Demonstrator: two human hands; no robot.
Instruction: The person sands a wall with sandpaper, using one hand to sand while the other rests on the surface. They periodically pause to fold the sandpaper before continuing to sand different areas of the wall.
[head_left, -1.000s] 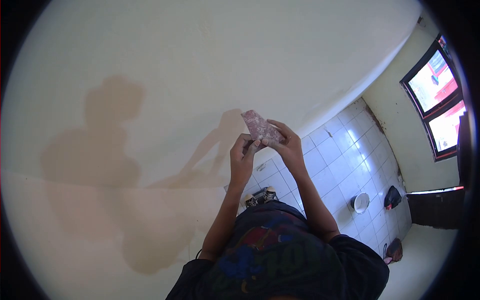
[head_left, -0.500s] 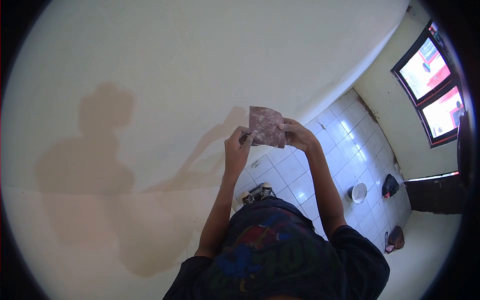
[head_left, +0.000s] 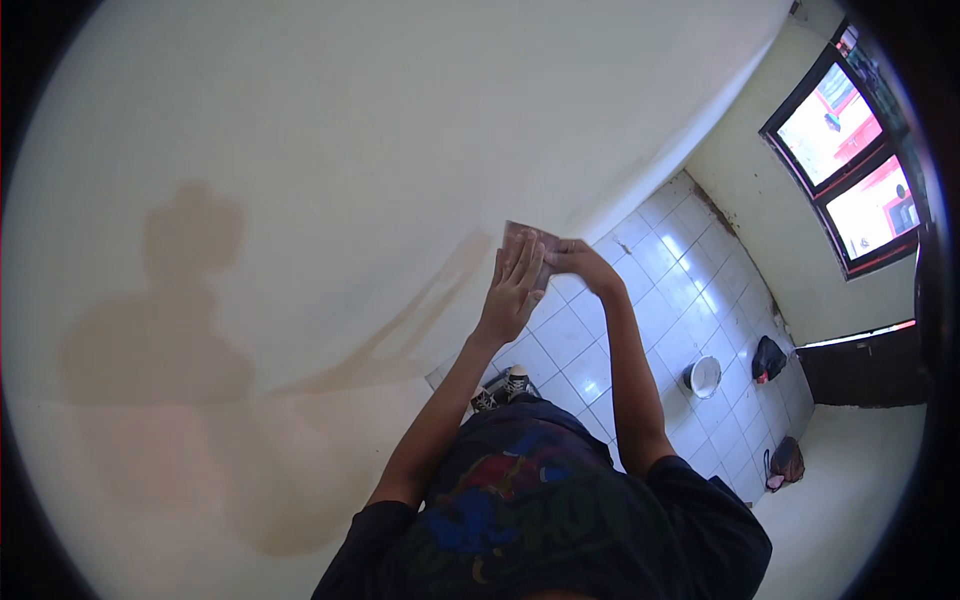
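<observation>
A reddish-brown sheet of sandpaper [head_left: 548, 240] with whitish dust on it is held up in front of me, close to the pale wall [head_left: 330, 120]. My right hand [head_left: 588, 266] pinches its right edge, thumb on the near face. Across that same face lies my left hand [head_left: 511, 293], its fingers stretched out and flat, covering much of the sheet. The sheet's top edge and a strip between the two hands stay visible.
White floor tiles [head_left: 565, 335] lie below, with my shoes [head_left: 500, 388] close to the wall. A white bucket [head_left: 704, 376] stands on the right, near a black bag [head_left: 768, 358] and a brown bag [head_left: 787, 461]. Dark-framed windows [head_left: 840, 150] are at upper right.
My left hand has gone from gripping the sandpaper's lower left corner to lying flat over its face. The right hand keeps its hold on the edge. The view has shifted slightly.
</observation>
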